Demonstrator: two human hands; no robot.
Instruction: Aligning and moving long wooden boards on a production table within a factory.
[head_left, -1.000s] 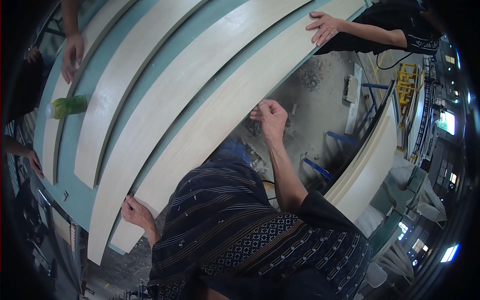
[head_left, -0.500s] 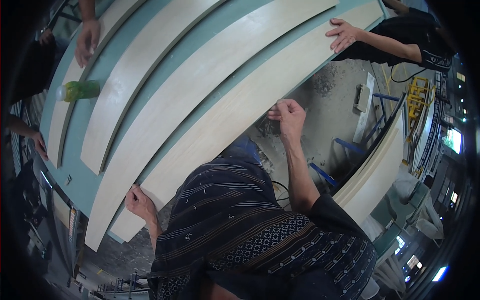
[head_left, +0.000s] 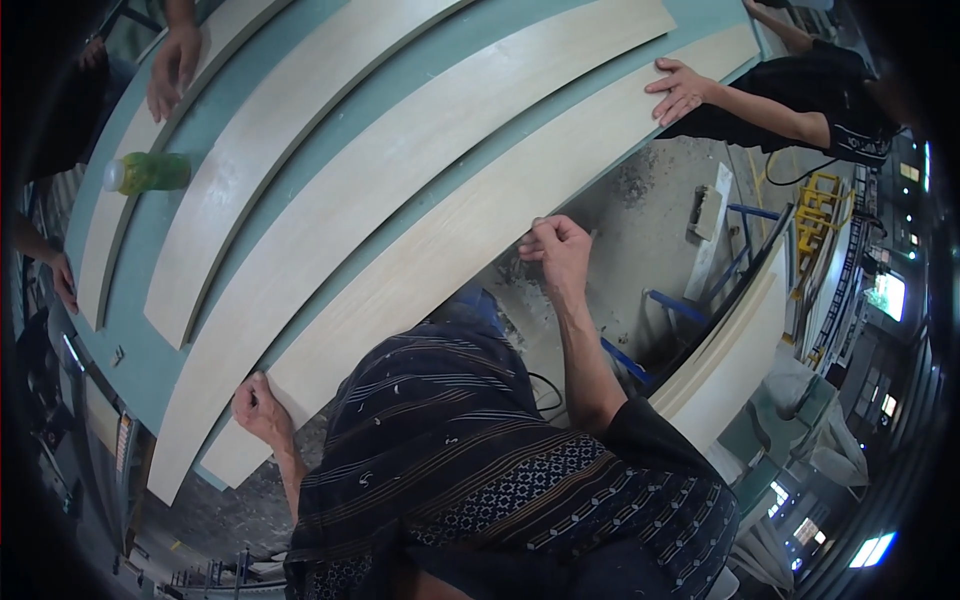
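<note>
1. Plank nearest the person (head_left: 440, 250) is long, pale and wood-toned, lying flat on the green-topped table (head_left: 148, 385), right along its near edge.
2. Long axis runs diagonally: one end points lower left, past the person's left side, the other upper right toward a co-worker's spread hand (head_left: 680, 92), palm down on it. It bows gently toward the upper left, though the fisheye might be adding some of that.
3. Left hand (head_left: 262, 415) is near the lower-left end, fingers curled in, thumb and forefinger close together by the gap to the second plank (head_left: 350, 180). Can't tell if it's actually pinching anything.
4. Right hand (head_left: 562, 250) is at the near edge, about midway along, fingers bent and bunched with the thumb. Tips look right at the edge, but honestly can't tell if they're clamped on it.
5. Second plank curves roughly parallel, just beside the first. Green bottle (head_left: 155, 172) lies farther over, cap pointing left.
</note>
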